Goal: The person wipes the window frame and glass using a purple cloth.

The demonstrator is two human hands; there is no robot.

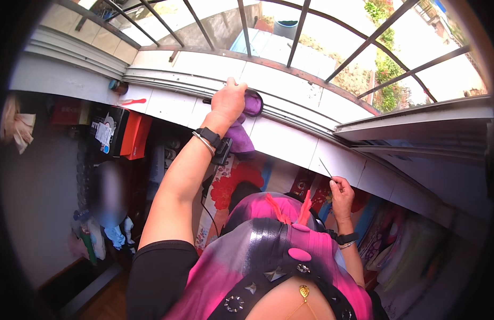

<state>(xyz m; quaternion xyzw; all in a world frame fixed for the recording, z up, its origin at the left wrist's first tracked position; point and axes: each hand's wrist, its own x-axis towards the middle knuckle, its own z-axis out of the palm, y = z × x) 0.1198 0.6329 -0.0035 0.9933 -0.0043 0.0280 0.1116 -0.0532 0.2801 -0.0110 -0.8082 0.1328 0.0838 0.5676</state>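
My left hand [228,102] grips a purple cloth [242,138] over the sliding-window track [171,87]. Part of the cloth, edged in dark trim, bulges out beside my fingers, and the rest hangs over the inner edge of the white tiled sill [285,138]. Lower and to the right, my right hand [343,198] pinches a thin, pointed tool [325,168] between thumb and fingers. Its tip slants up and left above the sill tiles; whether it touches them I cannot tell. Dark specks lie along the track and the sill.
A small dark jar [118,87] and a red strip-like object [134,101] rest at the sill's left end. Metal window bars [244,28] curve beyond the track. At right stands a window frame [415,120]. Boxes [111,132] sit below left; patterned fabric [227,186] lies beneath the sill.
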